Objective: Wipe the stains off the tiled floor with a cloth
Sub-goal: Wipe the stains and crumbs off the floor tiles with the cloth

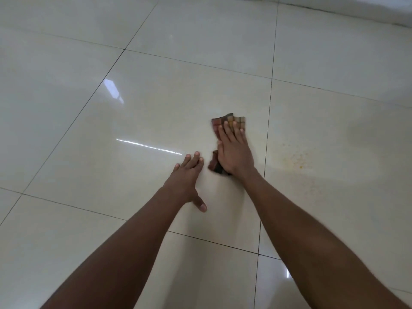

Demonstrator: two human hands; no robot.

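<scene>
Tiled floor (156,90), cloth (229,122) under right hand (234,152)

Both forearms are bare to the frame's edge (no sleeve shows); the left hand (189,172) and right hand (234,152) are ungloved, with short nails.

Dim even light, glare streaks on glossy floor (156,90), slight blur

Glossy cream floor tiles (156,90) with dark grout lines; perhaps a white wall base (356,10) beyond.
</scene>
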